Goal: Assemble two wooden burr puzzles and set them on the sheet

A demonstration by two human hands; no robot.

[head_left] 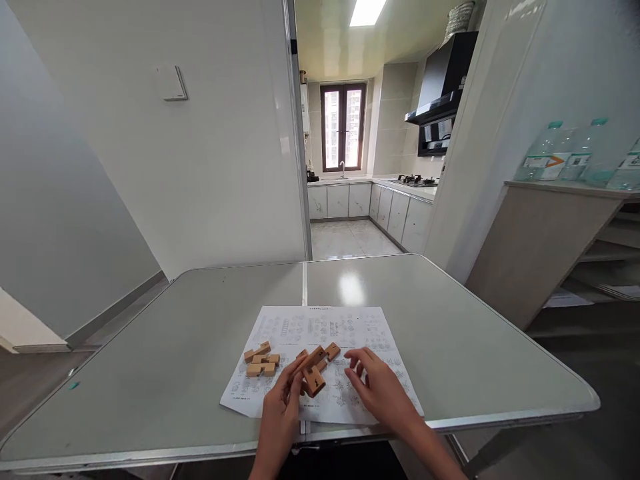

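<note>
Two hands are at work at the near edge, well clear of each other's fingers: the left hand [283, 400] at seven o'clock and the right hand [377, 383] at three, reckoned from the wooden blocks [315, 381] between them, with twelve pointing straight ahead. The left thumb and fingers are clamped on that notched cluster, which has small dark marks on its faces. The right thumb and fingertips are parted, with nothing visible between them. One block end [333, 351] juts out at one o'clock, near the right fingertips; whether it is joined to the cluster or lies beneath it, I cannot tell.

At about ten o'clock, a small group of loose blocks [273, 360] rests on a printed sheet [360, 327], whose tiny drawings are too small to read. The sheet lies on the table [450, 353].

The step in hand looks like handling or fitting the notched pieces, with the left hand as holder. As I judge it, the next move calls for a steady left grip, a careful right pinch, and notches lined up before any push.

Farther off, bottles [545, 153] stand on a cabinet [530, 240] at two o'clock, and a kitchen window [343, 127] shows just past twelve.
</note>
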